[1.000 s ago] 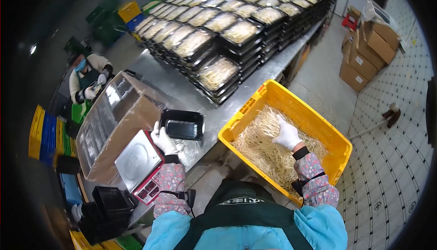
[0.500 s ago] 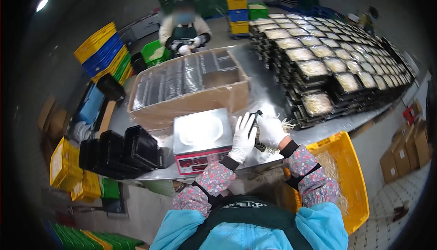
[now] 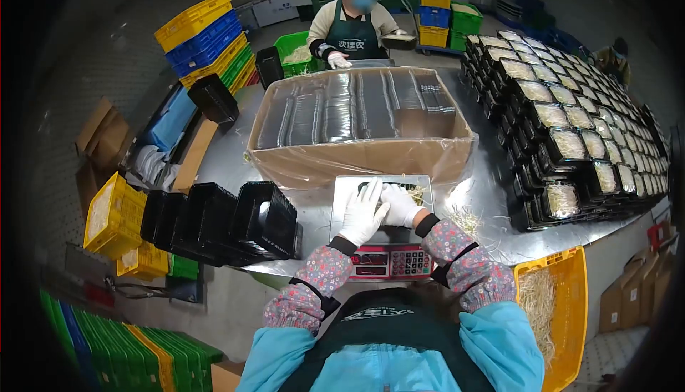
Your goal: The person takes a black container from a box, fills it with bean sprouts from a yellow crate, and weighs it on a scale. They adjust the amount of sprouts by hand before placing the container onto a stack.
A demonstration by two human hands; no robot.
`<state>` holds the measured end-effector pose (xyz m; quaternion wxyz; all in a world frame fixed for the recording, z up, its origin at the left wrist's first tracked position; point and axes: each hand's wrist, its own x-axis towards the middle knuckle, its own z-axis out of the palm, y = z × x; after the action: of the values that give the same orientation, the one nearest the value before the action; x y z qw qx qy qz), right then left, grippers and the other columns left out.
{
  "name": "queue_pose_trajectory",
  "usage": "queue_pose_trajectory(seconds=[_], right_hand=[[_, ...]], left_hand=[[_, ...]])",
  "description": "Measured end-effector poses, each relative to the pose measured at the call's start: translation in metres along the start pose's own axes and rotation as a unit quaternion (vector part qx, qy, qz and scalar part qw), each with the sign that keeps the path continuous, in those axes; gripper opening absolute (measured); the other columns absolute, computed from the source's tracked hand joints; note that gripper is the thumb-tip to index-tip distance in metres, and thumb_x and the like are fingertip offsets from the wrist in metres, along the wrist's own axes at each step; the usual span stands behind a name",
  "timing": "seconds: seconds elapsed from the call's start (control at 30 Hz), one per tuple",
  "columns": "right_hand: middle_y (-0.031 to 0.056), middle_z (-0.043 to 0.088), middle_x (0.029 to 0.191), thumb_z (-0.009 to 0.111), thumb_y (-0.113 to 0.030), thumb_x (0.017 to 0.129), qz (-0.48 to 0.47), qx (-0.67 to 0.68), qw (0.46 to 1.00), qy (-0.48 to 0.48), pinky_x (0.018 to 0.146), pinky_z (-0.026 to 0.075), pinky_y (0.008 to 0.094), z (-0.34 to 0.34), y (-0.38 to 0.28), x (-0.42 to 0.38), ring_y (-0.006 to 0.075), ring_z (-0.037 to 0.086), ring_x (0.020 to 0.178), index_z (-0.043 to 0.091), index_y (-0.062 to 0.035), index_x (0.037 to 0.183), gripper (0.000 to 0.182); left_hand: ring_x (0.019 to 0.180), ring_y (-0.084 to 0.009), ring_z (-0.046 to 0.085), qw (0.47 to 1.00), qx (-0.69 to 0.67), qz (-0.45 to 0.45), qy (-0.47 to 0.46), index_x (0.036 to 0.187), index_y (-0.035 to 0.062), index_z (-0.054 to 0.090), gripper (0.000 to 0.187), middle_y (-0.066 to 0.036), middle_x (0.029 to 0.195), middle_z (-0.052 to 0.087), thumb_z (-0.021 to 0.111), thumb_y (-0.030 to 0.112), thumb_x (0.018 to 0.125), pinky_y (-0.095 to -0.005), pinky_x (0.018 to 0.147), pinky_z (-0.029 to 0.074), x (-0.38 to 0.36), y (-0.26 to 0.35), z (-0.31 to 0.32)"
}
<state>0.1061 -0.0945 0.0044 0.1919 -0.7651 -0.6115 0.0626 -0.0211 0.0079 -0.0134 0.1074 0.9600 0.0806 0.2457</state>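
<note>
My left hand [image 3: 364, 213], in a white glove, lies with its fingers extended over a black tray on the scale [image 3: 344, 196]. Beside it my right hand [image 3: 401, 205], also gloved, rests at the tray's right part, its fingers largely straight. Pale sprouts [image 3: 416, 192] show in the tray past my right hand. Both hands cover most of the tray. The scale's red front panel [image 3: 391, 263] faces me. Loose sprouts [image 3: 464, 222] lie on the metal table right of the scale.
A carton of black trays [image 3: 364, 151] stands behind the scale. Stacked empty trays [image 3: 264, 217] are on the left, filled packs [image 3: 571, 146] on the right. A yellow crate [image 3: 569, 313] holds sprouts at the near right. A co-worker [image 3: 353, 24] stands across the table, holding a tray.
Both hands have moved onto the scale, where a tray with sprouts now lies. The view has shifted left. The co-worker's hands have moved apart, one now with a tray.
</note>
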Motion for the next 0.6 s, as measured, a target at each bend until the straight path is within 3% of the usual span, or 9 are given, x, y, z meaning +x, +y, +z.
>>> queue_pose_trajectory(seconds=[0.07, 0.13, 0.2, 0.27, 0.3, 0.33, 0.4, 0.43, 0.6], right_hand=[[0.022, 0.052, 0.132, 0.08, -0.042, 0.066, 0.011, 0.076, 0.996, -0.054, 0.103, 0.042, 0.0457, -0.01, 0.02, 0.002, 0.0392, 0.051, 0.12, 0.049, -0.0024, 0.134, 0.085], [0.0247, 0.044, 0.142, 0.083, -0.05, 0.06, -0.044, 0.103, 0.993, 0.028, 0.107, 0.039, 0.0444, -0.032, 0.033, -0.011, 0.0414, 0.045, 0.128, 0.045, -0.0034, 0.14, 0.1], [0.0247, 0.042, 0.144, 0.083, -0.049, 0.059, 0.019, -0.083, 0.993, -0.085, 0.108, 0.039, 0.0418, -0.08, 0.029, -0.023, 0.04, 0.043, 0.13, 0.054, -0.0082, 0.137, 0.093], [0.0235, 0.044, 0.142, 0.084, -0.05, 0.058, 0.063, -0.109, 0.979, -0.163, 0.106, 0.04, 0.0436, -0.097, 0.042, -0.03, 0.0377, 0.041, 0.132, 0.059, -0.0119, 0.134, 0.089], [0.0211, 0.06, 0.124, 0.079, -0.042, 0.067, 0.057, -0.103, 0.983, -0.141, 0.093, 0.05, 0.0443, -0.096, 0.048, -0.035, 0.0352, 0.055, 0.118, 0.065, -0.0089, 0.123, 0.067], [0.0211, 0.06, 0.124, 0.079, -0.042, 0.067, 0.054, -0.103, 0.983, -0.144, 0.093, 0.05, 0.0443, -0.092, 0.048, -0.036, 0.0352, 0.055, 0.118, 0.065, -0.0089, 0.123, 0.067], [0.0149, 0.07, 0.095, 0.068, -0.027, 0.077, 0.077, -0.171, 0.974, -0.124, 0.074, 0.055, 0.0425, -0.08, 0.044, -0.037, 0.0332, 0.067, 0.092, 0.069, -0.0083, 0.105, 0.034], [0.0098, 0.07, 0.075, 0.058, -0.014, 0.08, 0.02, -0.218, 0.976, 0.006, 0.061, 0.055, 0.0414, -0.044, 0.066, -0.036, 0.0327, 0.069, 0.07, 0.069, -0.0102, 0.086, 0.012], [0.0158, 0.069, 0.074, 0.059, -0.016, 0.081, 0.004, -0.133, 0.991, 0.004, 0.065, 0.056, 0.0438, -0.064, 0.071, -0.038, 0.0341, 0.069, 0.073, 0.07, -0.0087, 0.078, 0.013]], left_hand=[[0.132, -0.0326, 0.045, 0.999, -0.009, -0.036, -0.022, 0.142, 0.0, 0.044, 0.063, -0.02, 0.145, 0.047, 0.053, 0.039, 0.094, -0.0474, 0.11, 0.031, 0.005, -0.004, 0.002], [0.13, -0.0327, 0.047, 0.998, -0.025, -0.044, -0.022, 0.142, 0.0028, 0.044, 0.061, -0.019, 0.144, 0.047, 0.053, 0.039, 0.094, -0.0475, 0.109, 0.032, 0.006, -0.008, 0.009], [0.129, -0.0331, 0.047, 0.998, 0.0, -0.049, -0.027, 0.143, 0.0054, 0.045, 0.059, -0.019, 0.143, 0.048, 0.053, 0.038, 0.094, -0.0479, 0.107, 0.033, 0.009, -0.005, 0.011], [0.127, -0.0336, 0.048, 0.999, 0.004, -0.051, -0.006, 0.143, 0.0102, 0.047, 0.057, -0.019, 0.143, 0.049, 0.052, 0.039, 0.094, -0.0492, 0.106, 0.034, 0.012, 0.0, 0.011], [0.127, -0.0333, 0.049, 0.998, 0.008, -0.06, -0.002, 0.143, 0.0119, 0.047, 0.055, -0.018, 0.143, 0.049, 0.052, 0.039, 0.094, -0.0498, 0.106, 0.034, 0.013, 0.004, 0.01], [0.126, -0.0331, 0.049, 0.997, 0.011, -0.071, 0.001, 0.143, 0.0137, 0.048, 0.054, -0.018, 0.143, 0.049, 0.051, 0.039, 0.094, -0.0504, 0.105, 0.034, 0.014, 0.009, 0.009], [0.126, -0.0326, 0.049, 0.997, 0.022, -0.076, 0.004, 0.142, 0.0151, 0.049, 0.053, -0.018, 0.143, 0.049, 0.051, 0.038, 0.094, -0.0507, 0.105, 0.034, 0.015, 0.014, 0.011], [0.126, -0.0322, 0.049, 0.997, 0.033, -0.075, 0.006, 0.141, 0.0165, 0.051, 0.051, -0.017, 0.143, 0.049, 0.051, 0.038, 0.095, -0.0511, 0.105, 0.034, 0.015, 0.015, 0.011], [0.125, -0.0318, 0.05, 0.993, 0.043, -0.106, 0.001, 0.136, 0.0153, 0.056, 0.047, -0.016, 0.143, 0.049, 0.051, 0.038, 0.095, -0.0501, 0.106, 0.033, 0.012, 0.016, 0.016]])
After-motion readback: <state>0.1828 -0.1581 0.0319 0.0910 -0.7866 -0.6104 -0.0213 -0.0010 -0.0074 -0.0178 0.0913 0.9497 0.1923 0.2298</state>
